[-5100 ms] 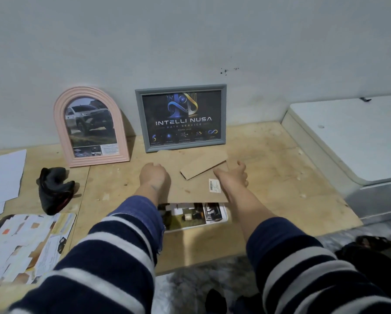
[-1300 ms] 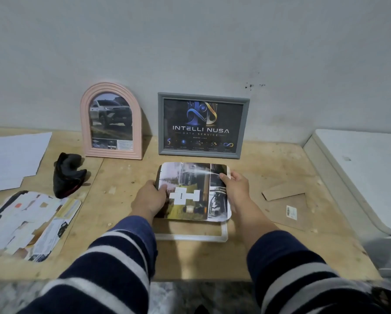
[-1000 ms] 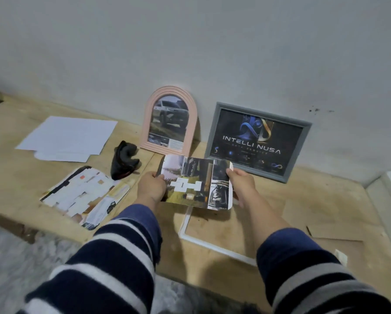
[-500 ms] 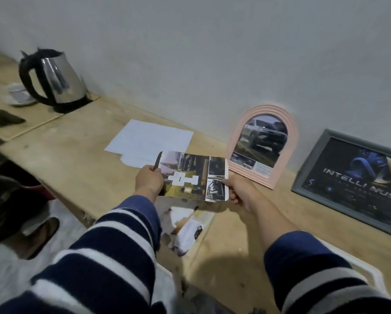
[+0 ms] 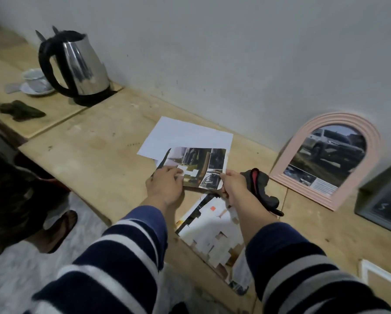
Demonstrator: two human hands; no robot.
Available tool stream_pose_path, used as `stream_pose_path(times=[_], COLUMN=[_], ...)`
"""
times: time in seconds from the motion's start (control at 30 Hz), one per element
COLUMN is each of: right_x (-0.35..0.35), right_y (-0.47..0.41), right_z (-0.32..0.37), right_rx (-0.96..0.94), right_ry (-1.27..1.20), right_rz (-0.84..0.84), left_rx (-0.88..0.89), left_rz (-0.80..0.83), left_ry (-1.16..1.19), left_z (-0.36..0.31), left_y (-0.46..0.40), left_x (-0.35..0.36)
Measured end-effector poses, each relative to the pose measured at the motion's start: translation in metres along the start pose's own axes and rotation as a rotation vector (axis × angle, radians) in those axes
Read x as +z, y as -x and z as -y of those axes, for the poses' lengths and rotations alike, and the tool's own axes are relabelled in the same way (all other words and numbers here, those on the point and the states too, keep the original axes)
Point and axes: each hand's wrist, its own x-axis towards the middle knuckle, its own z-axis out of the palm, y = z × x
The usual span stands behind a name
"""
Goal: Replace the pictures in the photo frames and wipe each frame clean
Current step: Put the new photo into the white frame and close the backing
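Both hands hold a glossy collage picture [image 5: 199,163] low over the wooden bench. My left hand [image 5: 165,186] grips its near left corner, my right hand [image 5: 233,184] pinches its near right corner. A pink arched frame [image 5: 371,155] with a car photo leans on the wall at the right. The grey frame [image 5: 381,205] is cut off at the right edge. A corner of the empty white frame [image 5: 371,271] lies flat at the lower right. A black cloth [image 5: 261,189] lies just behind my right wrist.
White paper sheets [image 5: 185,137] lie under the far edge of the picture. A cut-up magazine page [image 5: 212,232] lies by the bench's front edge. A steel kettle [image 5: 81,66], a cup on a saucer [image 5: 35,81] and a dark rag [image 5: 21,111] stand at the far left.
Both hands lifted the picture out of the white frame and carried it left, then lowered it towards the white sheets. My view swung left, bringing the kettle in.
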Motion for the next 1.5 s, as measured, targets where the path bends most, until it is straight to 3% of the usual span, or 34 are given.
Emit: stream_pose_path(times=[0.13, 0.3, 0.5, 0.67, 0.8, 0.93, 1.07, 1.2, 1.33, 1.5], right_x=[0.022, 0.031, 0.011, -0.021, -0.043, -0.065, -0.080, -0.081, -0.078, -0.082], right_y=[-0.008, -0.016, -0.013, 0.016, 0.038, 0.051, 0.059, 0.064, 0.069, 0.075], right_z=[0.012, 0.018, -0.001, -0.022, -0.047, -0.085, -0.122, -0.129, -0.131, -0.125], right_rx=[0.015, -0.026, -0.155, -0.317, -0.461, -0.675, -0.884, -0.936, -0.894, -0.660], right_ry=[-0.003, -0.216, -0.090, 0.245, 0.458, 0.797, 1.074, 1.094, 1.086, 0.973], right_rz=[-0.010, 0.118, 0.118, 0.069, 0.071, -0.037, -0.204, -0.250, -0.246, -0.148], left_rx=[0.079, 0.063, 0.048, 0.095, 0.113, 0.114, 0.099, 0.067, 0.060, 0.067], left_rz=[0.064, 0.220, 0.306, 0.181, 0.202, 0.286, 0.249, 0.243, 0.286, 0.226], left_ry=[-0.030, -0.098, -0.159, -0.138, -0.140, -0.153, -0.124, -0.005, 0.358, 0.519], left_z=[-0.003, -0.006, -0.013, -0.030, -0.043, -0.053, -0.056, -0.057, -0.053, -0.053], left_y=[-0.005, -0.009, -0.011, 0.004, 0.015, 0.028, 0.040, 0.044, 0.048, 0.058], left_x=[0.007, 0.014, 0.017, 0.020, 0.028, 0.040, 0.049, 0.051, 0.046, 0.040])
